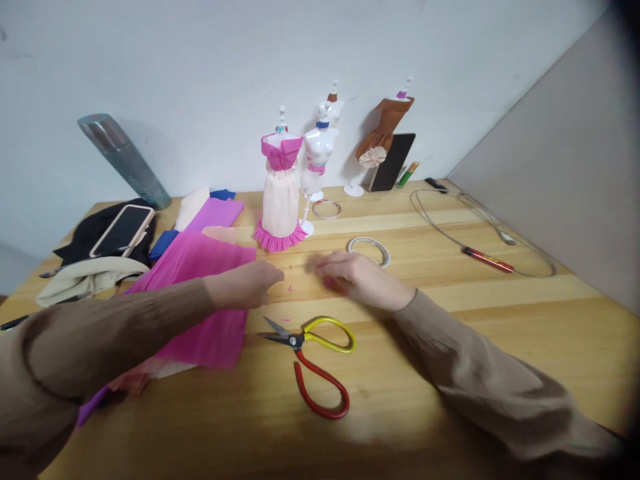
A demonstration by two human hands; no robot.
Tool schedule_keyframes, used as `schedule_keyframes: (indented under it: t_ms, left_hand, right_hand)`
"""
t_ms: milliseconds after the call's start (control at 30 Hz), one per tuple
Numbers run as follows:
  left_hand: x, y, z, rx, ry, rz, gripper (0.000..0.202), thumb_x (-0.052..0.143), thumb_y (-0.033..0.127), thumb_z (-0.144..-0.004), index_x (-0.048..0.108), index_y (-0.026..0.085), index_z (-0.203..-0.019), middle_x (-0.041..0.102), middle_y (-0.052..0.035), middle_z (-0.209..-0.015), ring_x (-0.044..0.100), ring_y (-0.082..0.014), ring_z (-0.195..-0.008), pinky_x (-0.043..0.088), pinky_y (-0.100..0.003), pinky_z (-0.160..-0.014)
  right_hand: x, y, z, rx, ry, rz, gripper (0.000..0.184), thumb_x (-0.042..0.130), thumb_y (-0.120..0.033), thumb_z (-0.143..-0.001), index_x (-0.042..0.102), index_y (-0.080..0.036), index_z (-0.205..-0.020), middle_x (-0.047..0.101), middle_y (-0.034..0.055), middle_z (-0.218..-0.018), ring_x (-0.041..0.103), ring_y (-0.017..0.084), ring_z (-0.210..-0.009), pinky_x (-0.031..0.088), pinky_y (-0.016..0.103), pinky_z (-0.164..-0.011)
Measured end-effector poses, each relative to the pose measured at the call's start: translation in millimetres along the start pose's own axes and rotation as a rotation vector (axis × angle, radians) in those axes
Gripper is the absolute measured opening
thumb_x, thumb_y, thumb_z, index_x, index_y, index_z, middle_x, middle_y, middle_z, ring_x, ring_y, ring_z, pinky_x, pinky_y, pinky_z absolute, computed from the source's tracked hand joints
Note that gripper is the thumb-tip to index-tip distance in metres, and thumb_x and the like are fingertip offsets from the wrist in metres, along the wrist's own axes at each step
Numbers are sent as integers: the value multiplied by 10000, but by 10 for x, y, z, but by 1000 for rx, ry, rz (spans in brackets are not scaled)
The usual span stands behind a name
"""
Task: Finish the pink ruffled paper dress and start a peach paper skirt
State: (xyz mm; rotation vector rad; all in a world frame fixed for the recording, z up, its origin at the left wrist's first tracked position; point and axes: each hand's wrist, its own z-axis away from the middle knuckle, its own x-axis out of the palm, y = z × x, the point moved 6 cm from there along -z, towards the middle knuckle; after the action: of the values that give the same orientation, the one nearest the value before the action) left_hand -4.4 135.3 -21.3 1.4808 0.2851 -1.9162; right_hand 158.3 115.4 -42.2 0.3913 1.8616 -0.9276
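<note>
Pink sheet [220,343], lying toward the bench's [240,433] left edge beneath the left sleeve [150,323], should handle light, limp and easily creased; pinch its near right corner. Blurred fingers: I cannot tell whether left hand [245,283] or right hand [353,277] has its grip closed.

Table [450,387]: pale wood, banded grain
Back wall [200,53]: bluish white, behind the table
Right wall [565,147]: greyer, joining along a slanting edge
Light: soft, faint sheen on near tabletop
</note>
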Motion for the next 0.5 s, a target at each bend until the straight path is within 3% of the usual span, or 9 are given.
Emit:
schedule_keyframes:
  t_ms: [67,167,267,333,400,500]
  left_hand:
    - [152,61,-86,-31,-84,45,185,619,99,-714,643,113,-897,703,-119,-951,637,-208,-831,460,-275,-692]
    - [288,215,-287,-29,-44,115,337,617,111,-680,620,84,-1016,691,-153,-1005,640,-237,-870,462,-289,-683]
    - [320,390,-428,96,-7,271,346,603,166,-725,591,130,-1070,689,-79,-962,635,-185,-823,463,-258,-668]
    - [240,409,-435,124,63,303,313,551,148,-757,580,140,-1069,680,-64,-962,626,-177,-834,463,-263,-699]
    - [167,324,-390,22,94,209,295,524,114,-756,575,126,-1046,670,-95,-999,618,-203,-886,461,-294,-744]
    - [200,244,-313,-94,-47,87,285,612,117,-686,580,107,-969,663,-139,-1015,615,-243,-904,462,-313,-739]
  right_hand:
    - [11,148,11,74,68,65,376,505,-70,-873,658,-122,-1213,615,172,-1305,576,231,-1195,469,406,-997]
    - [140,175,5,50,11,69,354,524,-61,-837,690,-107,-1146,634,189,-1260,582,255,-1175,478,433,-979]
    - [77,137,112,17,-8,-74,286,481,-109,-884,732,-147,-1017,704,136,-1112,642,215,-1047,511,385,-919]
    - [-104,228,276,125,88,-76,325,432,-137,-912,721,-165,-1057,719,114,-1070,656,212,-1002,515,384,-903]
    - [-244,368,480,285,147,8,357,411,-143,-906,700,-165,-1115,726,109,-1031,665,226,-952,520,391,-875]
    - [-253,490,701,480,125,121,352,395,-147,-896,724,-124,-1019,725,144,-932,677,246,-848,526,396,-817]
